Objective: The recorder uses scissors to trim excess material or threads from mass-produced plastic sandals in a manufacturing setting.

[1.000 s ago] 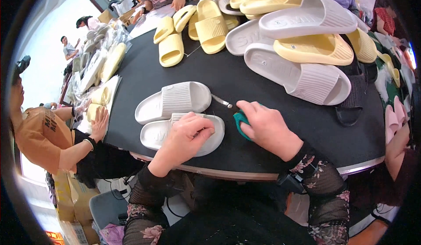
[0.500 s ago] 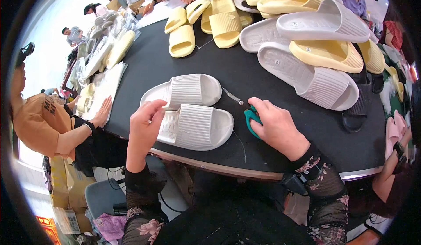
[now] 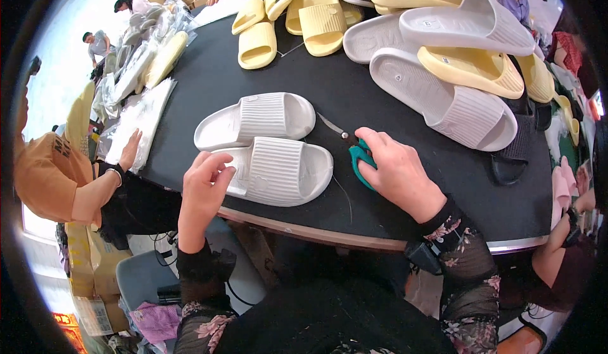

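A pair of light grey slides lies side by side on the black table, toes to the right: the far slide (image 3: pixel 269 121) and the near slide (image 3: pixel 278 170). My left hand (image 3: pixel 204 186) is at the heel of the near slide, thumb and forefinger curled close together. Whatever they pinch, if anything, I cannot make out. Green-handled scissors (image 3: pixel 362 162) are in my right hand (image 3: pixel 405 175), right of the pair. Their blades point up and left, toward the far slide's toe. A thin loose thread (image 3: pixel 344 192) curves over the table by the near slide's toe.
Grey and yellow slides (image 3: pixel 468 72) are heaped at the right, with more yellow slides (image 3: pixel 323 24) at the back. Bagged slides (image 3: pixel 142 59) and a stack of clear bags (image 3: pixel 142 122) lie at the left. A co-worker's hand (image 3: pixel 131 151) rests by them. The table edge (image 3: pixel 316 233) runs before me.
The whole view has shifted slightly, moving the table's contents up the picture. My hands, the scissors and the grey pair keep nearly the same places relative to each other. The left co-worker's head has dropped.
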Tool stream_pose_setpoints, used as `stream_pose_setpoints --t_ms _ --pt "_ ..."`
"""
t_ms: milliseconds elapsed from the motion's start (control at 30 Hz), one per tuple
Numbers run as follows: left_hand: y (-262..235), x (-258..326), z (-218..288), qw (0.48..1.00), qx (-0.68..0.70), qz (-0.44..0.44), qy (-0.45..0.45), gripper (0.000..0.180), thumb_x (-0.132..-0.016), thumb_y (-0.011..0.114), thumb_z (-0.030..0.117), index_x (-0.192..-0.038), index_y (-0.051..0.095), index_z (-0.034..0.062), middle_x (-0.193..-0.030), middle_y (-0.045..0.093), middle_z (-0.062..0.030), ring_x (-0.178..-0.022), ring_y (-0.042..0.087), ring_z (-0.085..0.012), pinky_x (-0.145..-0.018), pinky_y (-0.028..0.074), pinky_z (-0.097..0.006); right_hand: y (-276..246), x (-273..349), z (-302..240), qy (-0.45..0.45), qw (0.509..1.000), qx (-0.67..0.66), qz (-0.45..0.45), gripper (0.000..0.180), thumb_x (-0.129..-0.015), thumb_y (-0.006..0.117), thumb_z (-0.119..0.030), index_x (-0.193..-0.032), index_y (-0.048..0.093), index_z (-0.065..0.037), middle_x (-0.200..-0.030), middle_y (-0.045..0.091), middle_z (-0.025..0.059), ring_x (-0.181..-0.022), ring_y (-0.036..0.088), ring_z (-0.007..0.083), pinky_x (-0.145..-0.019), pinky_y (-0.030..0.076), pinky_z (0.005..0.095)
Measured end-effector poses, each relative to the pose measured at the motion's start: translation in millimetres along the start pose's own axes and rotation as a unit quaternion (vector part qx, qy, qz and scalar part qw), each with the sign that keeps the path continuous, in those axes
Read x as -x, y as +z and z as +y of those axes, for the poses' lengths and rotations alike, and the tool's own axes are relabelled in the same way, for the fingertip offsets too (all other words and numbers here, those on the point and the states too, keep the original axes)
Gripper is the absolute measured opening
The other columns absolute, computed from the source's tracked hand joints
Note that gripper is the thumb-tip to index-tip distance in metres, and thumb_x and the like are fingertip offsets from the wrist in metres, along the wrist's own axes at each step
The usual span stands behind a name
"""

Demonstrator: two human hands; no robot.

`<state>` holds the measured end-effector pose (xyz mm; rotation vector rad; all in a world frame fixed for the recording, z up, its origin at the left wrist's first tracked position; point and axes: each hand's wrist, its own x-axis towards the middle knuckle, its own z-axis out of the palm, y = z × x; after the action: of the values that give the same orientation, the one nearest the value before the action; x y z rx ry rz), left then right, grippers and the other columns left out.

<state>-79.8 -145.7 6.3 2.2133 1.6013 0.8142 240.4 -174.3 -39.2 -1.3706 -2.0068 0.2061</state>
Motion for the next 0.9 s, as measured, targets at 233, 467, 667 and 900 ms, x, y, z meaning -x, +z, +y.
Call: stream_pose_setpoints --t_ms 233,467,667,900 --pt "38 5 66 0.964 -0.078 -0.013 0.254 0.029 -0.07 0.072 0.009 -0.096 0.061 0.0007 -0.099 0.059 -0.0131 -0.096 0.053 -0.0308 -0.084 0.042 -0.041 -3 -2 1 0.0 1.0 0.004 -0.005 0.037 -0.079 0.064 -0.014 -0.111 0.048 -0.004 -0.084 0.06 0.0164 -0.077 0.062 0.0347 -0.064 0.051 0.0426" --pt "80 2 85 0.94 -0.192 -0.04 0.279 0.046 -0.066 0.075 0.024 -0.101 0.057 0.0004 -0.099 0.053 -0.012 -0.101 0.048 -0.0305 -0.087 0.035 -0.044 -6 -2 -5 -0.018 1.0 0.011 0.018 0.036 -0.078 0.064 -0.015 -0.11 0.049 -0.004 -0.083 0.059 0.0154 -0.074 0.063 0.0334 -0.062 0.052 0.041" --pt "95 7 82 0.92 -0.227 -0.009 0.319 0.028 -0.071 0.068 0.019 -0.09 0.058 0.0007 -0.088 0.054 -0.0119 -0.092 0.051 -0.0291 -0.092 0.035 -0.045 -10 0 -11 0.022 0.999 -0.002 -0.028 0.038 -0.077 0.066 -0.012 -0.111 0.051 -0.005 -0.088 0.061 0.016 -0.08 0.062 0.0345 -0.067 0.051 0.0413" --pt "93 4 81 0.914 -0.177 -0.009 0.365 0.011 -0.076 0.059 0.013 -0.077 0.053 0.004 -0.075 0.052 -0.0106 -0.079 0.052 -0.027 -0.081 0.04 -0.038 -10 -3 -12 0.011 0.999 0.014 -0.033 0.036 -0.079 0.064 -0.015 -0.111 0.05 -0.005 -0.087 0.06 0.0165 -0.077 0.062 0.0349 -0.065 0.052 0.0421"
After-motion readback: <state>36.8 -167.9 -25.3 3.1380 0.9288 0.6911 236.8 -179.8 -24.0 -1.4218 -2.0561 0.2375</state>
